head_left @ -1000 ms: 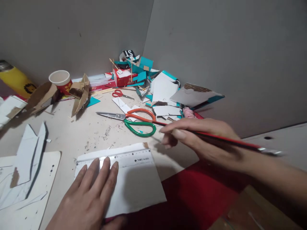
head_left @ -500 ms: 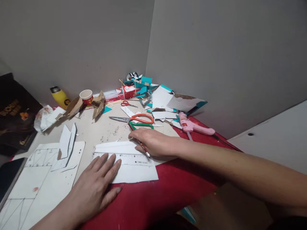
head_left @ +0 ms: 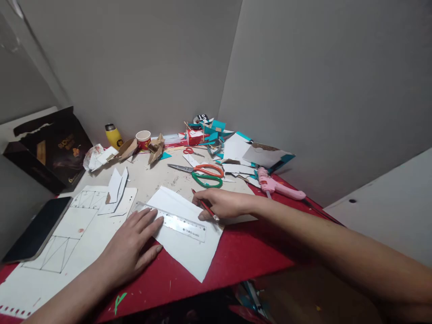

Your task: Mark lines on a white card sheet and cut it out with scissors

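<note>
Head view: at the bench's left lies a sheet already ruled with lines. My left hand rests flat, fingers spread, pinning the clear ruler across the white card. My right hand closes its fingers on the red pencil just beside the ruler's right end. I see no line on this card yet.

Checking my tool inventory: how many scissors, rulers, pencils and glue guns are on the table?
Scissors: 2, large orange-and-green pair, small red pair
Rulers: 1, clear ruler under the left hand
Pencils: 1, red pencil in the right hand
Glue guns: 1, pink glue gun
Total: 5
</note>
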{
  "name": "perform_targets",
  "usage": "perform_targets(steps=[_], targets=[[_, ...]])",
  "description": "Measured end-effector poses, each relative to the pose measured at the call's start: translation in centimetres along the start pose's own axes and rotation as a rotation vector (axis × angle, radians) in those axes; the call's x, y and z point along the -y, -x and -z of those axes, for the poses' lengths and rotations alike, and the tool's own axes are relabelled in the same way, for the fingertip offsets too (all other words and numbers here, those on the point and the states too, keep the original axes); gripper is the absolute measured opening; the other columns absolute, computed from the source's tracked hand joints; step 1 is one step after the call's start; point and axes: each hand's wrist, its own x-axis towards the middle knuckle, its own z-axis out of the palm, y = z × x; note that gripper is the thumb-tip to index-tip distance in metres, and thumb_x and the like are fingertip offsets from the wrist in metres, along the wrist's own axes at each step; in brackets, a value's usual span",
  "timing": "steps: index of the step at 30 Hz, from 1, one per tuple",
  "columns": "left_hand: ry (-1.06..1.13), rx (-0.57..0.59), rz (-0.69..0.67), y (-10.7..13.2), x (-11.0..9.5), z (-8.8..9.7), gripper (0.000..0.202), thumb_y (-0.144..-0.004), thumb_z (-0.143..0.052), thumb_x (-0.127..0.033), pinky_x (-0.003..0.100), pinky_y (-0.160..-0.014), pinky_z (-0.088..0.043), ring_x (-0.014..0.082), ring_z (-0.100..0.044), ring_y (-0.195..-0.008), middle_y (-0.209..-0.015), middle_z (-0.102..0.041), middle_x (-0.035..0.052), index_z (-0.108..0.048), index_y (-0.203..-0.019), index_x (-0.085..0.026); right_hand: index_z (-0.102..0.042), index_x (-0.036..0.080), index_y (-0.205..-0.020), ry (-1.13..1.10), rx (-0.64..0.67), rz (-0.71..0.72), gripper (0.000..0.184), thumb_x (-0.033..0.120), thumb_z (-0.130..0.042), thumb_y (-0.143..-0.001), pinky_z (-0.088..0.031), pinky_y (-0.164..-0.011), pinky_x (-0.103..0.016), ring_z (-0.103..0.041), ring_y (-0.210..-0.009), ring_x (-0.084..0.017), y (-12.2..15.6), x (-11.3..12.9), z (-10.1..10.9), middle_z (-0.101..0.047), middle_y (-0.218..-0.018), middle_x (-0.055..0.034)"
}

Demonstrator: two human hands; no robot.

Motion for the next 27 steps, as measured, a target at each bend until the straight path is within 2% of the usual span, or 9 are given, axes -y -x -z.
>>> perform_targets(steps=[4, 9, 11, 13, 14, 16, 19, 22, 27], targets=[[0.154, -0.092, 0.119, 0.6, -0.1, 0.1, 0.057, -0.092, -0.052, -0.031, 0.053, -0.108, -0.038, 0.0333, -0.034, -0.14, -0.153, -0.038, 0.0192, -0.037, -0.146, -0.017, -0.054, 0.016, -0.082, -0.122, -0.048, 0.076, 0.014, 0.03, -0.056, -0.086, -0.038, -0.063, -0.025, -0.047, -0.071, -0.014, 1.1, 0.6, -0.2, -0.05, -0.076, 0.0012], [0.662, -0.318, 0.544, 0.0, 0.3, 0.7, 0.075, -0.087, -0.059, -0.044, 0.056, -0.115, -0.02, 0.0366, -0.018, -0.146, -0.161, -0.02, 0.0147, -0.027, -0.151, -0.021, -0.052, 0.017, -0.085, -0.237, -0.164, 0.147, 0.023, 0.039, -0.05, -0.093, -0.036, -0.061, -0.025, -0.042, -0.068, -0.014, 2.2, 1.2, -1.0, -0.044, -0.075, 0.0024], [0.837, -0.372, 0.682, -0.8, 0.6, 1.0, 0.086, -0.085, -0.061, -0.048, 0.056, -0.112, -0.028, 0.0378, -0.028, -0.142, -0.16, -0.021, 0.0194, -0.017, -0.154, -0.02, -0.049, 0.018, -0.083, -0.28, -0.204, 0.164, 0.026, 0.043, -0.05, -0.093, -0.035, -0.059, -0.025, -0.04, -0.066, -0.013, 2.3, 1.4, -1.6, -0.042, -0.074, 0.003], [0.999, -0.381, 0.759, -1.8, 0.7, 1.2, 0.09, -0.085, -0.061, -0.051, 0.052, -0.101, -0.045, 0.0359, -0.049, -0.13, -0.153, -0.035, 0.0245, -0.011, -0.154, -0.019, -0.047, 0.019, -0.084, -0.324, -0.235, 0.176, 0.029, 0.046, -0.049, -0.093, -0.036, -0.059, -0.025, -0.04, -0.065, -0.013, 2.1, 1.7, -2.2, -0.042, -0.074, 0.003], [1.08, -0.374, 0.774, -2.2, 0.7, 1.3, 0.087, -0.086, -0.06, -0.05, 0.048, -0.093, -0.052, 0.034, -0.059, -0.12, -0.145, -0.046, 0.0253, -0.015, -0.153, -0.018, -0.046, 0.019, -0.085, -0.347, -0.245, 0.18, 0.03, 0.047, -0.049, -0.093, -0.037, -0.059, -0.025, -0.041, -0.065, -0.013, 2.0, 1.9, -2.6, -0.043, -0.074, 0.003], [1.235, -0.341, 0.764, -3.0, 0.5, 1.3, 0.073, -0.086, -0.062, -0.047, 0.042, -0.078, -0.059, 0.031, -0.07, -0.1, -0.122, -0.067, 0.0228, -0.036, -0.144, -0.013, -0.046, 0.019, -0.086, -0.392, -0.251, 0.183, 0.032, 0.05, -0.048, -0.093, -0.038, -0.057, -0.025, -0.042, -0.063, -0.013, 1.6, 2.3, -3.3, -0.044, -0.072, 0.0032], [1.429, -0.305, 0.72, -3.9, 0.3, 1.5, 0.047, -0.082, -0.068, -0.042, 0.041, -0.073, -0.06, 0.0305, -0.074, -0.085, -0.092, -0.077, 0.0167, -0.061, -0.115, -0.009, -0.046, 0.019, -0.083, -0.457, -0.235, 0.183, 0.035, 0.053, -0.051, -0.091, -0.037, -0.052, -0.024, -0.041, -0.057, -0.012, 0.9, 2.7, -4.1, -0.044, -0.066, 0.0046], [1.543, -0.331, 0.695, -4.3, 0.7, 2.0, 0.036, -0.079, -0.072, -0.036, 0.041, -0.073, -0.059, 0.0293, -0.074, -0.079, -0.084, -0.079, 0.0124, -0.063, -0.105, -0.013, -0.049, 0.018, -0.078, -0.502, -0.262, 0.18, 0.039, 0.055, -0.056, -0.088, -0.037, -0.052, -0.025, -0.044, -0.056, -0.012, 0.1, 2.8, -4.3, -0.045, -0.064, 0.0041], [1.612, -0.361, 0.637, -4.6, 1.5, 3.1, 0.03, -0.078, -0.074, -0.03, 0.036, -0.075, -0.056, 0.0267, -0.074, -0.081, -0.091, -0.079, 0.0113, -0.065, -0.102, -0.013, -0.054, 0.017, -0.084, -0.595, -0.397, 0.188, 0.036, 0.052, -0.054, -0.092, -0.043, -0.057, -0.026, -0.052, -0.061, -0.014, -2.1, 2.5, -3.2, -0.052, -0.071, 0.0013]])
